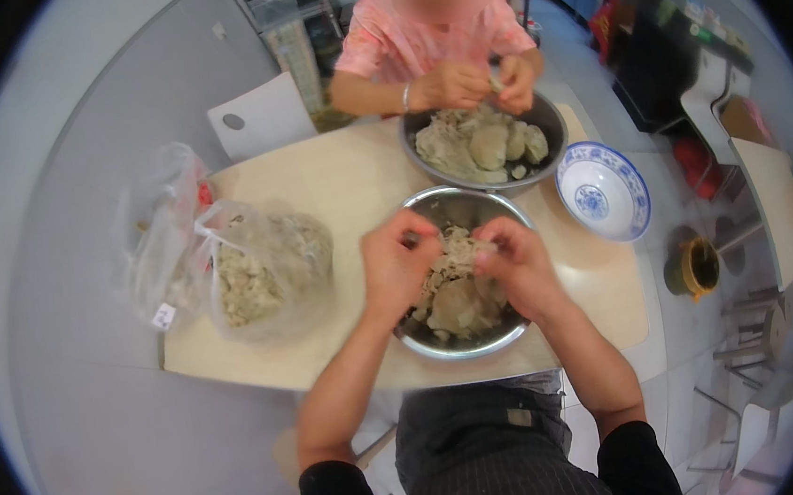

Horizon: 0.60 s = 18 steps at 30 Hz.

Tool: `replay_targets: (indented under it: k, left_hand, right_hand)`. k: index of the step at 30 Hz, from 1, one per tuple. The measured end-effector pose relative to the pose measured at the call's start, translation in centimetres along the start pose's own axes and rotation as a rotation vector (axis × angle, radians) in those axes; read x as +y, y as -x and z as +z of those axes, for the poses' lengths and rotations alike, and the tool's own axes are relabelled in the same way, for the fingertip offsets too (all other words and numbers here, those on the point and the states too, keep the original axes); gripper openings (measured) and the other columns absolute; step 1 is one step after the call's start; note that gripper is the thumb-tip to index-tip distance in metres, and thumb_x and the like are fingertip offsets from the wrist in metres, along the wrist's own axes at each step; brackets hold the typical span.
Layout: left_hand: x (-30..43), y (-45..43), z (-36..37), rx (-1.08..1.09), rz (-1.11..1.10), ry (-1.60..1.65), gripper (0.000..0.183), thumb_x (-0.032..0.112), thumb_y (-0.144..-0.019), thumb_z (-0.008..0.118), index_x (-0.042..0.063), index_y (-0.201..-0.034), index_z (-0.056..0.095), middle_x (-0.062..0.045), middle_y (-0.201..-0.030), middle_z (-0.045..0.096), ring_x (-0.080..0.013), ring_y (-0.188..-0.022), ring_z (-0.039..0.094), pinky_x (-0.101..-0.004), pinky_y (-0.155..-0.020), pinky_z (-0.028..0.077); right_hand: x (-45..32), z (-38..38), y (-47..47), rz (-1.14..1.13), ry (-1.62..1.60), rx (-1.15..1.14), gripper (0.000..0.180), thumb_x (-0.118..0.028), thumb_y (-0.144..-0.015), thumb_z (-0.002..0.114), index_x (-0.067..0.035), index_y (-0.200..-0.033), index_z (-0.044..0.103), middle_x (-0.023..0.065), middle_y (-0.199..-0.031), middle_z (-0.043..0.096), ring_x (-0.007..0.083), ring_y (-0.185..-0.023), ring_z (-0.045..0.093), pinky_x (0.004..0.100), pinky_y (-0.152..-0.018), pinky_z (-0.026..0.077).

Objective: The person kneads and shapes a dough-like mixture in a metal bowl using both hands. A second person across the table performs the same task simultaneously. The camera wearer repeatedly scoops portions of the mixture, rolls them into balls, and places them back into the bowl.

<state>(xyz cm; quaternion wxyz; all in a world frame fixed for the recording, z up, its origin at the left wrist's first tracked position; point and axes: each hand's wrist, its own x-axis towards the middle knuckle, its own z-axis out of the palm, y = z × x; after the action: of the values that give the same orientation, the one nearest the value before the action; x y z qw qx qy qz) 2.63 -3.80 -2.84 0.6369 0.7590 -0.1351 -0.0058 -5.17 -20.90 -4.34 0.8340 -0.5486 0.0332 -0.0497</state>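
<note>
In front of me a stainless steel bowl (415, 338) holds pale, torn food pieces (462, 305), perhaps mushroom; finer shreds lie toward its far side. My right hand (522, 265) is over the bowl's right part and pinches a small pale piece (485, 247) between thumb and fingers. Over the left rim, my left hand (398, 261) has its thumb and fingertips drawn together. Whether a scrap is between them cannot be made out. Touching the far side of my bowl is a larger metal basin (555, 124) with bigger lumps of the same pale food (486, 144).
Across the table (355, 180), a person (435, 46) handles a piece above the basin. A blue-and-white bowl (604, 194) stands at right. Clear plastic bags (271, 272), one full of pale pieces, sit at left. A bin (692, 267) is on the floor, right of the table.
</note>
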Motion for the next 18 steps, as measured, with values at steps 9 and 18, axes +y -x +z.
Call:
replay_targets:
  k: [9, 18]
  left_hand:
    - [1.3, 0.3, -0.4, -0.473, -0.091, 0.196, 0.025, 0.009, -0.078, 0.076, 0.002, -0.09, 0.056, 0.001, -0.073, 0.057, -0.0094, -0.062, 0.052, -0.0263, -0.058, 0.047]
    - [0.5, 0.1, -1.0, -0.142, 0.102, -0.294, 0.015, 0.003, -0.076, 0.069, 0.003, -0.087, 0.06, -0.003, -0.071, 0.06, -0.0084, -0.063, 0.054, -0.0256, -0.058, 0.047]
  right_hand:
    - [-0.9, 0.5, -0.7, -0.143, 0.227, -0.102, 0.026, 0.012, -0.078, 0.068, -0.004, -0.091, 0.051, 0.0056, -0.102, 0.058, 0.013, -0.093, 0.058, 0.0282, -0.083, 0.05]
    - [0.0, -0.5, 0.0, 0.015, 0.042, -0.073, 0.022, 0.008, -0.082, 0.066, -0.002, -0.094, 0.051, 0.0051, -0.096, 0.057, 0.0118, -0.084, 0.059, 0.026, -0.072, 0.052]
